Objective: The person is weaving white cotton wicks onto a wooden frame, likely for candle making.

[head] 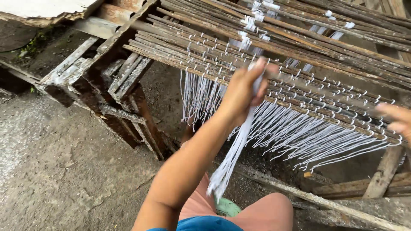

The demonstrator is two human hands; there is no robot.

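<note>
My left hand (pixel 246 87) is raised over a mat of thin brown sticks (pixel 299 55) and is closed around a bundle of white strings (pixel 233 158). The bundle hangs from my fist down toward my knees. The sticks are tied side by side with rows of white string knots. A fringe of loose white string ends (pixel 299 132) hangs from the mat's near edge. My right hand (pixel 398 119) shows blurred at the right edge of the view, beside the mat's near edge. Its grip is unclear.
The mat rests on a rough, weathered wooden frame (pixel 124 77) with legs standing on the concrete ground (pixel 55 162). More white ties (pixel 252 21) sit on the sticks farther back. A green object (pixel 227 207) lies by my knees in pink shorts (pixel 265 211).
</note>
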